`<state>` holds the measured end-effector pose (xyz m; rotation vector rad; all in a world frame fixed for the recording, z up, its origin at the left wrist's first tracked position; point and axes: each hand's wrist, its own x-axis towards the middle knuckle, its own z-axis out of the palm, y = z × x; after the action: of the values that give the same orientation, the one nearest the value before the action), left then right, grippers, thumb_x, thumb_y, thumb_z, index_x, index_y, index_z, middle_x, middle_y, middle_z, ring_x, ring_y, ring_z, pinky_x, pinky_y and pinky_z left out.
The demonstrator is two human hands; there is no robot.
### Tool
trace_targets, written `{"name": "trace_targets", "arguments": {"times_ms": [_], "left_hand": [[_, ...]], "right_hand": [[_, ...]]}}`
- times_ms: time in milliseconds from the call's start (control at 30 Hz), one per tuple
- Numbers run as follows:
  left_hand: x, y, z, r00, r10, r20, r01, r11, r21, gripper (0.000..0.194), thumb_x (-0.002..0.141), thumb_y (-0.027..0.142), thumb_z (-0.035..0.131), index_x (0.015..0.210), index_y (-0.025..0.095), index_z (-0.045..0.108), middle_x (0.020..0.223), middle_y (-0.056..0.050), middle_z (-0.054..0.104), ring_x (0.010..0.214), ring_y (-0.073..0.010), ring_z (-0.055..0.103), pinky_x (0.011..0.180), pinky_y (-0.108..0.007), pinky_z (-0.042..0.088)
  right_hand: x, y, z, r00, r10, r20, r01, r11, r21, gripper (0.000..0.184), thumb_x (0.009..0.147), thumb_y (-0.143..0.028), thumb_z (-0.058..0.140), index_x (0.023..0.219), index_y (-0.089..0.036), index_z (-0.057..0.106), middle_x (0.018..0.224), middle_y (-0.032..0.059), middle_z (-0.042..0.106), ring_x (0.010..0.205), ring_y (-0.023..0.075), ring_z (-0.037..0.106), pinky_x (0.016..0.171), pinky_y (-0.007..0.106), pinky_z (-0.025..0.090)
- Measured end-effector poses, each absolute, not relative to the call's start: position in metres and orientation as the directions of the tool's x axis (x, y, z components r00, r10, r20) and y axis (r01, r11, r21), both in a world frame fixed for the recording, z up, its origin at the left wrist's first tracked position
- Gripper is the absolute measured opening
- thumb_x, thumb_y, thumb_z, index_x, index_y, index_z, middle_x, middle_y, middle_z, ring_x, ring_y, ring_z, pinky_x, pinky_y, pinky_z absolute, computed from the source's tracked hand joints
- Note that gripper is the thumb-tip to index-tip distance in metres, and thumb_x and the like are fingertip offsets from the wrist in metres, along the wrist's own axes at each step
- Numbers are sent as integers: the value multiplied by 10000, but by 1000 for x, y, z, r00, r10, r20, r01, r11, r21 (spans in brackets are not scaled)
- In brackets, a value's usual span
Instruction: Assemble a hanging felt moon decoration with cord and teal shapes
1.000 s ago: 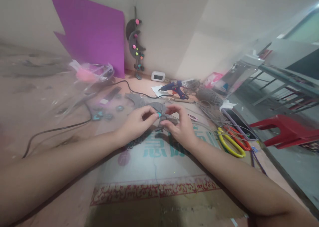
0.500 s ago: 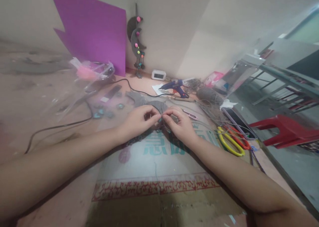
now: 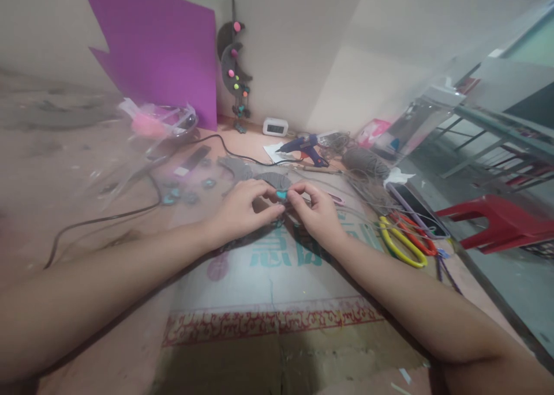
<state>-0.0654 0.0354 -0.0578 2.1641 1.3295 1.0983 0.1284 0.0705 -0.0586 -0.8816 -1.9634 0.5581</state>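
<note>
A small teal piece (image 3: pixel 281 194) sits between my hands above a printed cardboard sheet (image 3: pixel 242 291). My right hand (image 3: pixel 318 213) pinches its right end between thumb and forefinger. The fingers of my left hand (image 3: pixel 249 207) curl at its left end, with the thumb tip just below. Darker bits hang under the fingertips, too blurred to make out. Just beyond lies a grey yarn-wrapped curved piece (image 3: pixel 273 179). Several small teal-and-grey pieces (image 3: pixel 171 195) rest to the left of my left hand.
Behind my hands lies a blue glue gun (image 3: pixel 303 146), near a white digital clock (image 3: pixel 276 127). Grey yarn (image 3: pixel 366 161), yellow-handled scissors (image 3: pixel 400 245) and a phone (image 3: pixel 418 210) lie on the right. A black cord (image 3: pixel 104 217) crosses the left side. A moon-shaped hanging ornament (image 3: pixel 234 66) leans by purple card (image 3: pixel 168 54).
The teal piece now shows plainly between my fingertips. My left thumb has dropped away from the forefinger, and the right fingertips have shifted slightly right. The view has moved a little.
</note>
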Motion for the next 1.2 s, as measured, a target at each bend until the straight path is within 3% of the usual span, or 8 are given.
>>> {"name": "trace_targets", "arguments": {"times_ms": [133,600,767,933,1200], "left_hand": [[-65,36,-62,257,847,465,618,-514,595,216,867,398,643,827,188,610,862,-30,685,887,-215,613,872,-395,428],[-68,36,-61,319,818,478,598,-565,569,287,944,375,551,738,180,591,836,-53,677,879,-225,598,875,-394,408],[-70,37,-59,334,820,465,631,-560,536,305,988,422,471,906,188,648,969,-59,704,969,-237,609,897,-401,390],[-71,37,-58,217,862,458,607,-486,629,356,1018,408,369,1063,187,645,1038,-73,710,1007,-231,617,924,-391,414],[-68,34,-52,200,857,475,591,-492,639,250,961,353,501,812,184,608,831,-29,675,848,-197,609,856,-353,420]], "right_hand": [[126,68,-57,-368,742,561,387,670,-633,162,914,-286,573,773,-217,612,768,4,661,794,186,608,786,319,467],[124,65,-57,-404,690,601,376,724,-579,146,923,-264,570,792,-216,616,773,10,653,791,182,603,771,320,465],[126,66,-56,-366,725,583,391,688,-611,157,920,-282,565,780,-220,602,767,10,654,784,187,600,781,329,469],[126,68,-56,-327,763,558,406,647,-645,171,912,-309,567,765,-224,591,779,15,662,806,196,610,790,334,476],[126,67,-56,-376,743,554,377,669,-640,170,926,-308,580,789,-221,632,788,16,668,812,193,613,815,337,478]]}}
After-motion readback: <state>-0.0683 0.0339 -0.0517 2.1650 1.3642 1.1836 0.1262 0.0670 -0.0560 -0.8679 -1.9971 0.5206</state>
